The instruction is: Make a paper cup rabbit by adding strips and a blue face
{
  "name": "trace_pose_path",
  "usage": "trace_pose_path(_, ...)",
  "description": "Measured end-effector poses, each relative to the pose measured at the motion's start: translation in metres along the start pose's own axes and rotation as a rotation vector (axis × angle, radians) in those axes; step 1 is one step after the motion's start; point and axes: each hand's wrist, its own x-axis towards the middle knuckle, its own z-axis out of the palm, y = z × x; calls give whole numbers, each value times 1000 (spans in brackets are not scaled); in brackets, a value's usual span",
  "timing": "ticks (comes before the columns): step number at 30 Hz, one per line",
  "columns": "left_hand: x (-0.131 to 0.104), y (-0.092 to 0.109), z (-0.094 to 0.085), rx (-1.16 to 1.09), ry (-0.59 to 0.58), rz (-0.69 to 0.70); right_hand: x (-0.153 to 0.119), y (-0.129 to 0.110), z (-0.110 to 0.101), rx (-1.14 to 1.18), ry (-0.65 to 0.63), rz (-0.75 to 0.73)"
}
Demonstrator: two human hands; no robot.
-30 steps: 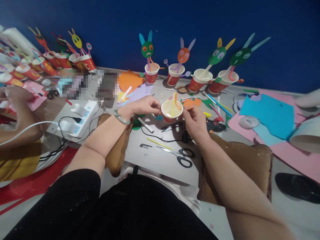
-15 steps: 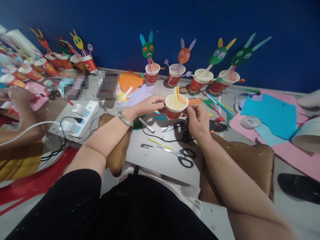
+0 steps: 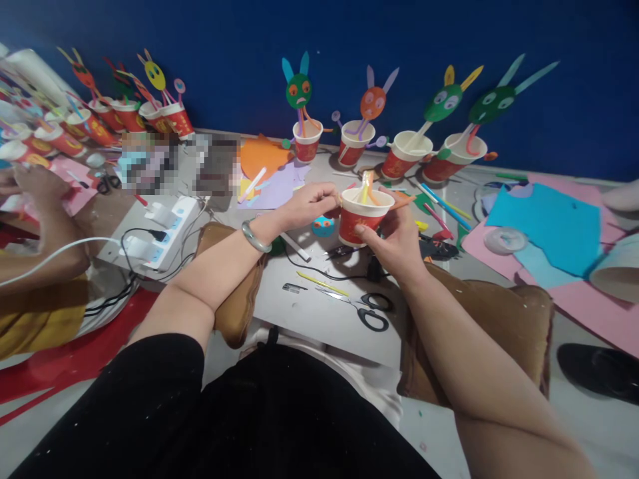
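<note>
My right hand (image 3: pixel 403 243) is wrapped round a red and white paper cup (image 3: pixel 357 223), thumb across its front. Yellow and orange strips (image 3: pixel 368 183) rise from inside the cup, and an orange strip (image 3: pixel 405 201) sticks out on its right. Close by the cup's left rim, my left hand (image 3: pixel 314 205) has its fingers pinched together; whatever is between them is too small to make out. Below the left hand lies a blue paper face (image 3: pixel 323 226) with orange eyes. Black-handled scissors (image 3: pixel 373 311) lie open on the table, beside a thin yellow strip (image 3: pixel 322 283).
Several cups with paper bug figures (image 3: pixel 307 143) line the blue wall. A power strip (image 3: pixel 172 233) with cables stands at left, near another person's arm (image 3: pixel 44 226). Coloured paper (image 3: pixel 554 226) and a tape roll (image 3: pixel 505 241) lie at right. A glue gun (image 3: pixel 436 247) is behind my right hand.
My right hand has shifted from the cup's right edge to a grip round its body, thumb in front. The cup has turned and moved slightly right; my left fingers stay by its left rim.
</note>
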Motion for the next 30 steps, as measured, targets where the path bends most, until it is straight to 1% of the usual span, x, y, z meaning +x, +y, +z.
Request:
trace_pose_path(4, -1, 2, 5, -147, 45, 11, 4, -1, -1, 32, 25, -84)
trace_pose_path(6, -2, 3, 8, -184, 100, 6, 4, 0, -2, 37, 34, -101)
trace_pose_path(9, -1, 1, 11, -175, 205, 14, 4, 1, -2, 13, 48, -133)
trace_pose_path(11, 0, -3, 13, -146, 262, 57, 3, 2, 0, -9, 48, -141)
trace_pose_path(14, 1, -12, 16, -80, 310, 196, 3, 3, 3, -34, 56, -120)
trace_pose_path(16, 1, -17, 19, -2, 309, 275, 2, 2, 7, -40, 75, -106)
trace_pose_path(18, 0, -20, 23, 92, 304, 308, 1, 1, 10, -51, 103, -102)
trace_pose_path(20, -3, -20, 27, 155, 281, 301, -1, -2, 11, -96, 125, -106)
trace_pose_path(22, -6, -19, 32, 171, 226, 274, -3, -6, 10, -177, 135, -117)
trace_pose_path(26, -9, -19, 40, 160, 112, 258, -5, -14, 6, -313, 94, -123)
trace_pose_path(30, -3, -29, 42, 168, 58, 318, -5, -18, 6, -278, 38, -128)
